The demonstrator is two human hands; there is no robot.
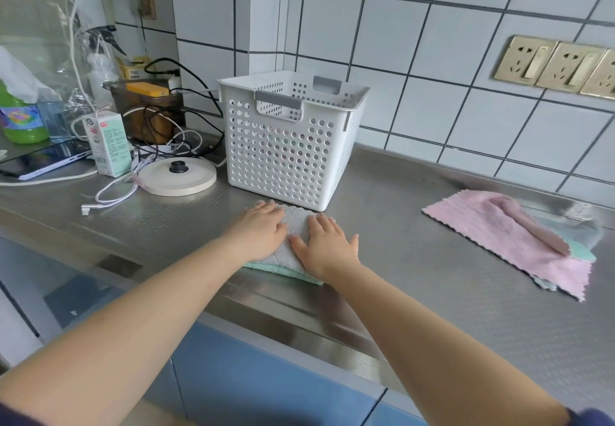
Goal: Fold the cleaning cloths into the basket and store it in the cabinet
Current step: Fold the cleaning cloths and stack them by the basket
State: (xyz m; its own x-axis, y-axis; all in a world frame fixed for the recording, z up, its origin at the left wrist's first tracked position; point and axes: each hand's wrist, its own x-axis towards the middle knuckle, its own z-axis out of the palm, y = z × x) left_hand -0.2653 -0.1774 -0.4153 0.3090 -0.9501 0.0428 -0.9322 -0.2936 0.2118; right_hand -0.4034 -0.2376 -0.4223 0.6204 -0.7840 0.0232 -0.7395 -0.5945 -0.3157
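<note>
On ribbed steel counter [432, 259], flat hands [263, 229] atop fluffy grey cloth [298, 222].

Bare arms, two hands, no gloves

Both forearms are uncovered down to the left hand [263, 230] and right hand [327, 247] — only a dark navy sleeve edge shows at the frame's bottom corners.
</note>
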